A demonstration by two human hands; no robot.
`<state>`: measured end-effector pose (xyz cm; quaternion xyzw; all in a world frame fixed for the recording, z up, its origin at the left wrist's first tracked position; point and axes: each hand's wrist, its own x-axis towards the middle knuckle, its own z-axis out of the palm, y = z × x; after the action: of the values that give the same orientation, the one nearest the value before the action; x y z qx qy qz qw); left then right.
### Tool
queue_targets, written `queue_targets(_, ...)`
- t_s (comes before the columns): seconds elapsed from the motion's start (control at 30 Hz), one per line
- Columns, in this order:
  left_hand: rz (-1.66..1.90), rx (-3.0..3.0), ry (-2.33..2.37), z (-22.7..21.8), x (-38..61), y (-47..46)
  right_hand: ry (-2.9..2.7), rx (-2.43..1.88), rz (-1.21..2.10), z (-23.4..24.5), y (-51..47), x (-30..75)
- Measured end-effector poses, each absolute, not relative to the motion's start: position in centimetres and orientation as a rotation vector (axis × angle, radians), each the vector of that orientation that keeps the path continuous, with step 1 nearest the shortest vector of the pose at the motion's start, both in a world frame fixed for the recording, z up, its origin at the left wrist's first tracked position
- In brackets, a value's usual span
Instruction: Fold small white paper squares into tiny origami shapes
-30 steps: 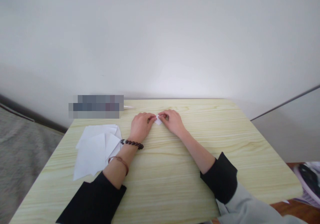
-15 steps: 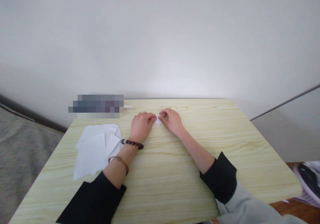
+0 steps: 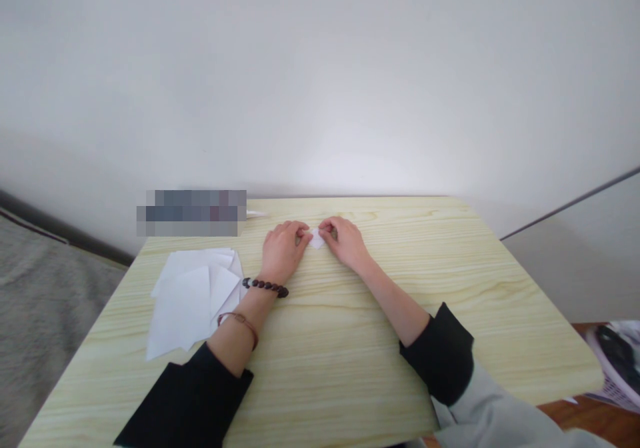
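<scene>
A small folded piece of white paper (image 3: 316, 239) lies on the light wooden table (image 3: 350, 328), near its far edge. My left hand (image 3: 281, 251) pinches its left side with curled fingers. My right hand (image 3: 345, 241) pinches its right side the same way. Both hands rest on the tabletop, fingertips almost meeting over the paper. A dark bead bracelet and a thin brown band sit on my left wrist.
A loose stack of white paper sheets (image 3: 193, 298) lies on the table to the left of my left arm. A blurred-out object (image 3: 193, 213) sits at the far left corner, a white tip (image 3: 257, 214) poking out. A plain wall stands just behind the table.
My fingers have shifted slightly on the small paper. The hands stay in the same spot.
</scene>
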<state>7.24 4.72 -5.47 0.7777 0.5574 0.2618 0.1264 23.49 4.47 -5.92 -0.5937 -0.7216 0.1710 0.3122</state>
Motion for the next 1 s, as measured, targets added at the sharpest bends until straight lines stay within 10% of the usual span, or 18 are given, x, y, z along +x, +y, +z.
queue_targets(1.0,1.010,1.872,1.447,-5.30,7.21,4.73,-1.947,-1.500,0.395,-6.22,4.00,23.85)
